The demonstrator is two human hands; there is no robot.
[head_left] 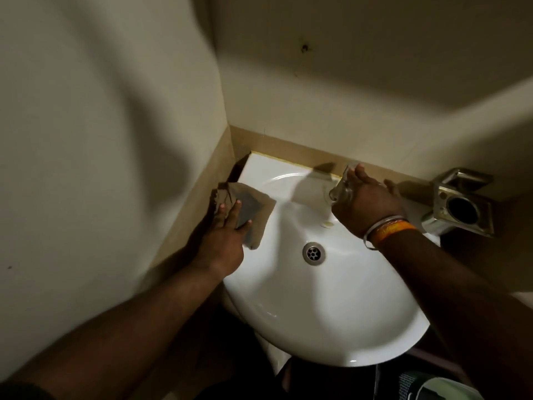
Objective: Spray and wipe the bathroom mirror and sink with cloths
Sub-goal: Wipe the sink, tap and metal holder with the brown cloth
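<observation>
A white sink (pixel 317 307) sits in the corner of two pale walls, and everything here is placed against it. On its left rim, the left hand (pixel 223 241) lies flat with fingers nearly straight, pressing a brownish-grey cloth (pixel 253 207) onto the porcelain; the cloth spreads from the rim's back left corner toward the bowl, with one edge drooping down the inner slope. At the back of the sink, the right hand (pixel 366 197) reaches over the chrome tap (pixel 341 186), its palm lying against the tap body and its fingers extended past it; whether they wrap round the metal I cannot tell, since the hand covers most of it. That wrist wears an orange band (pixel 392 230) and a thin metal bangle. The round metal drain (pixel 313 253) lies in the bottom of the bowl, between the two hands. Beyond the sink's right rim, a chrome holder (pixel 458 203) with a round opening is fixed to the wall.
</observation>
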